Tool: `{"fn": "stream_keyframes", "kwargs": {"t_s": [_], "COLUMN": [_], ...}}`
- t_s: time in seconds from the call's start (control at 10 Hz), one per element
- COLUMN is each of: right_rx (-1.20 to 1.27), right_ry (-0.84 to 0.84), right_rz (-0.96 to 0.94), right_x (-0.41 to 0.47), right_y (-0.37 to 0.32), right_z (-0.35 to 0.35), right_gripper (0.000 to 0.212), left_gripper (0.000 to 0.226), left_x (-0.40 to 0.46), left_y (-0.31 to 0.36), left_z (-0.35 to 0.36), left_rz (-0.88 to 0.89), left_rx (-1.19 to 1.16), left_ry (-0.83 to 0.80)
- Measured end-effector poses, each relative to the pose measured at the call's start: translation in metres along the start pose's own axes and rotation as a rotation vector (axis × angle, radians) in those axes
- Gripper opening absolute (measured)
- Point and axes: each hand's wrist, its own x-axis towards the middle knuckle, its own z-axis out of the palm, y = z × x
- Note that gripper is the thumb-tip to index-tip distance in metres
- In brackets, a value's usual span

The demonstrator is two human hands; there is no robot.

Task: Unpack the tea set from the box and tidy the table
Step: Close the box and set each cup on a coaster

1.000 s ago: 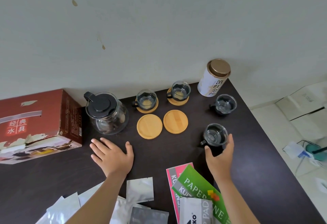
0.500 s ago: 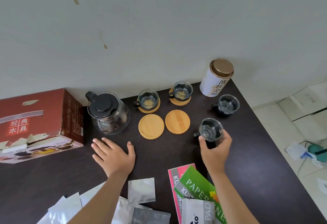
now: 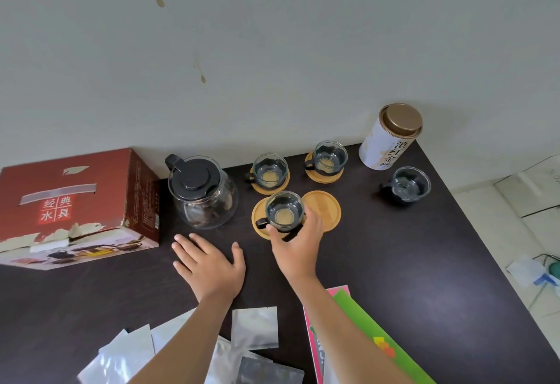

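— We see the right hand (image 3: 298, 245) gripping a small clear glass cup (image 3: 284, 210) over the left round bamboo coaster (image 3: 261, 223); left hand (image 3: 212, 265) flat.

— Next, we judge, seat it, then release.

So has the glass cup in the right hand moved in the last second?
Yes. The glass cup, held by the right hand, went left, away from the tea tin, and is now over the near-left bamboo coaster.
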Motion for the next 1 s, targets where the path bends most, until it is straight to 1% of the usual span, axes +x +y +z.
{"fn": "stream_keyframes", "kwargs": {"t_s": [0.3,0.4,0.5,0.6,0.7,0.8,0.9,1.0], "right_rx": [-0.066,-0.071,-0.053,-0.020,-0.022,-0.036,-0.024,0.000], "right_ry": [-0.043,-0.130,-0.184,-0.120,-0.033,0.091,0.247,0.311], "right_rz": [0.042,0.040,-0.010,-0.005,0.023,0.098,0.205,0.291], "right_x": [0.004,0.002,-0.005,-0.010,-0.006,0.013,0.043,0.077], "right_y": [0.005,0.007,0.015,0.025,0.040,0.057,0.073,0.087], "right_z": [0.013,0.004,-0.013,-0.036,-0.061,-0.088,-0.111,-0.129], "right_gripper": [0.085,0.098,0.103,0.095,0.081,0.078,0.084,0.091], "left_gripper": [0.093,0.093,0.093,0.093,0.094,0.094,0.093,0.093], "left_x": [0.001,0.000,0.001,0.001,0.001,0.001,0.001,0.001], "left_y": [-0.001,0.000,0.000,-0.001,-0.002,-0.002,-0.002,-0.003], "left_z": [0.002,0.002,0.002,0.003,0.004,0.004,0.005,0.005], "left_rz": [-0.002,0.001,-0.001,0.002,0.002,0.003,0.001,0.001], "left_rx": [0.001,-0.003,-0.007,-0.014,-0.012,-0.012,-0.008,-0.009], "left_ry": [0.003,0.006,0.003,0.008,0.010,0.007,0.006,0.014]}}
